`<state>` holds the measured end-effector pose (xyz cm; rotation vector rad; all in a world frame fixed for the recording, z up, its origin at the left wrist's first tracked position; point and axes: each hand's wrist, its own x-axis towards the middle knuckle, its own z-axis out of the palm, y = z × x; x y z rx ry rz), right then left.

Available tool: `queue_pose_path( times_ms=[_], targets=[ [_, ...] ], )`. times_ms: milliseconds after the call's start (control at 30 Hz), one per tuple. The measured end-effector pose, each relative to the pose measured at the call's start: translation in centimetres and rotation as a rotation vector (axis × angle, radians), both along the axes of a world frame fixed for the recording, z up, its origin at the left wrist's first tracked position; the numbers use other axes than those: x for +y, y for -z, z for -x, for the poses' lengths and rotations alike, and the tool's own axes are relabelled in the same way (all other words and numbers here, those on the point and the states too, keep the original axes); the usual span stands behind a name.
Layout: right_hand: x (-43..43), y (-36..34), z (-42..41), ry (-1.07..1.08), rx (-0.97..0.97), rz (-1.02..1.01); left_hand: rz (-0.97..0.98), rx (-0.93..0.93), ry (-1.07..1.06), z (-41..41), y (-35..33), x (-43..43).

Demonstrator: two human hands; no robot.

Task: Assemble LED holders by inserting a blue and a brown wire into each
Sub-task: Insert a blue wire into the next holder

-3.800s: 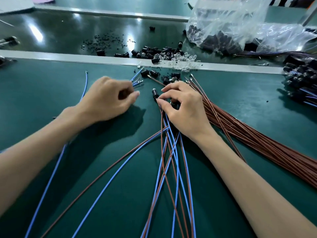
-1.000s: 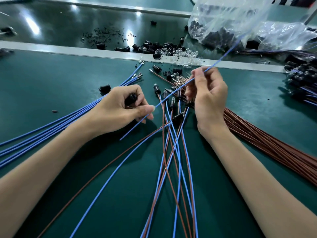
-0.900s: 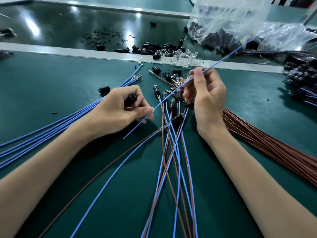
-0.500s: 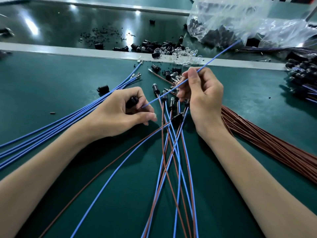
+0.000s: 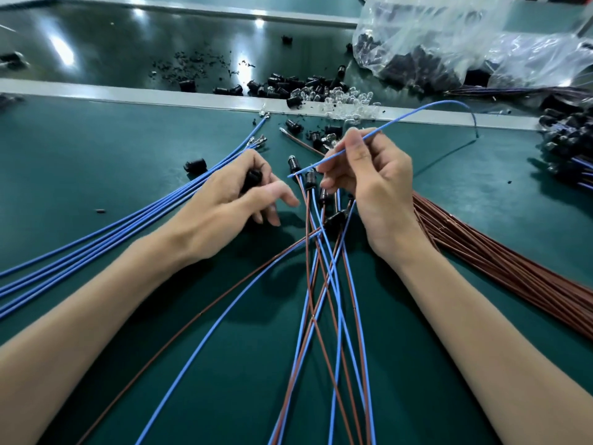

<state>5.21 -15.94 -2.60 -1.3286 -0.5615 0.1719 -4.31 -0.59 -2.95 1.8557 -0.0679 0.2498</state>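
Being pinched nearer its tip now by the right hand (image 5: 369,184), the blue wire (image 5: 398,122) is readied for the holder (image 5: 252,178) held in the left hand (image 5: 224,207).

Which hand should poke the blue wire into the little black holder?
The right hand: it pinches the blue wire, whose tip points toward the black holder gripped in the left hand.

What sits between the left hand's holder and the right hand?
Head view: the free end of the blue wire that the right hand pinches, above wired LED holders lying on the green mat.
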Motion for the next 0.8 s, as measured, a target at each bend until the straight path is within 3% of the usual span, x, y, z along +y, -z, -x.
queue_pose_path(
  times_ms=[133, 300, 600, 800],
  targets=[
    [0.0, -0.07, -0.07, 0.023, 0.023, -0.046, -0.105, 0.033, -0.084, -0.11, 0.33, 0.74],
    [-0.08, -0.04, -0.02, 0.036, 0.005, -0.031, -0.375, -0.098, -0.085, -0.36, 0.46, 0.88],
    [0.05, 0.0, 0.16, 0.012, -0.017, -0.021, -0.479, -0.187, -0.099, -0.27, 0.12, 0.42],
    [0.0, -0.08, 0.11, 0.009, -0.007, -0.023, -0.504, -0.212, -0.234, -0.32, 0.16, 0.75]
  ],
)
